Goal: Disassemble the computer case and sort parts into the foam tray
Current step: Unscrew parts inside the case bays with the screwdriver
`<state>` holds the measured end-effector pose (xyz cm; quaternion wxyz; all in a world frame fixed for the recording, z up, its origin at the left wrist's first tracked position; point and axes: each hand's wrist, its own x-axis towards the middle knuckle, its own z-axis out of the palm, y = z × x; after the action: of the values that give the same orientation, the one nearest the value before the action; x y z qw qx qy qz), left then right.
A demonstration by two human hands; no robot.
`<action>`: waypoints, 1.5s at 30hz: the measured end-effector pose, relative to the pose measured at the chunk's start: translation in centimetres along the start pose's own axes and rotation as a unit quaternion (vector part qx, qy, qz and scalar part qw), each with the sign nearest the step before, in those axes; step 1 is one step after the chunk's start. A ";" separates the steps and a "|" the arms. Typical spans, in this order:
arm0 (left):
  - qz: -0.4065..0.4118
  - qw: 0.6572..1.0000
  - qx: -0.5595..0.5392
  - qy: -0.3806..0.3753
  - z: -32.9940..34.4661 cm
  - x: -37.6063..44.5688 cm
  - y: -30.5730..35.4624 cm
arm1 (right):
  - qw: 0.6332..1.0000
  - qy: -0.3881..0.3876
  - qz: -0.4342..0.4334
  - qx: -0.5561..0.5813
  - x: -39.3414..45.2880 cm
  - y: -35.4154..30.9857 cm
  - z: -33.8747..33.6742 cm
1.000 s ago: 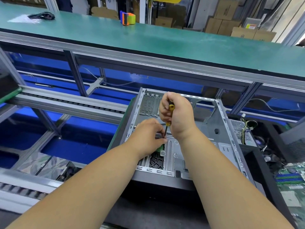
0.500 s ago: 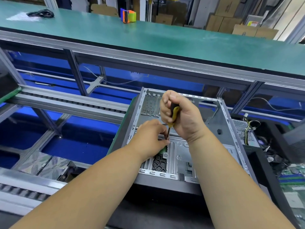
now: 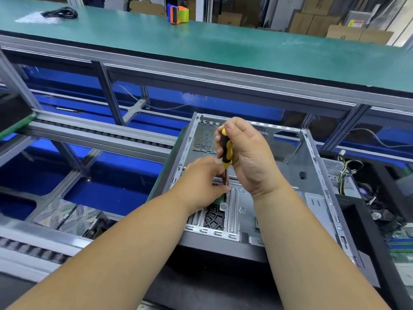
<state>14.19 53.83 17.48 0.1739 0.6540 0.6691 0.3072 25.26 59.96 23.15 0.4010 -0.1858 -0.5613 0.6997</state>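
My right hand (image 3: 248,157) has loosened, handle now showing, regripping yellow-black screwdriver (image 3: 226,151); my left hand (image 3: 202,182) still pinches its shaft by small green board (image 3: 221,198). Screw likely still turning out. Computer case (image 3: 312,175) open on bench, nearly stripped. Foam tray not seen.

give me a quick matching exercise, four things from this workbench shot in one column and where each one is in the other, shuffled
Things:
1. screwdriver
2. tape dispenser
3. black cable
4. computer case

Places:
A. far left of the upper green shelf
B. gripped in the right hand, shaft steadied by the left hand
C. lying open under both hands
D. upper green shelf, near its middle

Pairs: 1-B, 2-D, 3-A, 4-C
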 end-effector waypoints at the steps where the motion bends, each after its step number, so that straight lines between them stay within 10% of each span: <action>1: 0.001 1.000 0.001 -0.002 0.0 0.0 0.0 | 1.000 0.005 -0.006 -0.002 0.1 0.1 0.0; 7: 0.000 1.000 -0.008 -0.009 0.2 0.0 -0.1 | 0.989 0.113 -0.086 0.037 0.4 0.3 0.0; 14: 0.001 1.000 -0.003 -0.015 0.3 0.2 -0.3 | 0.996 0.069 -0.053 0.026 0.7 -0.1 0.7; 26: -0.025 0.997 -0.072 -0.016 0.4 0.1 -0.2 | 0.971 -0.227 0.080 0.006 1.7 -0.3 1.1; 39: 0.000 0.999 0.014 -0.044 -0.4 -0.3 0.1 | 0.991 0.131 -0.010 -0.029 -0.5 -0.7 0.1; 45: 0.011 0.998 0.035 -0.046 -0.4 -0.6 0.1 | 0.988 0.150 -0.016 -0.031 -0.3 -0.6 1.0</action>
<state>14.06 53.19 17.71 0.1779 0.6802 0.6639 0.2547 24.98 59.10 23.93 0.4860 -0.2919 -0.5189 0.6398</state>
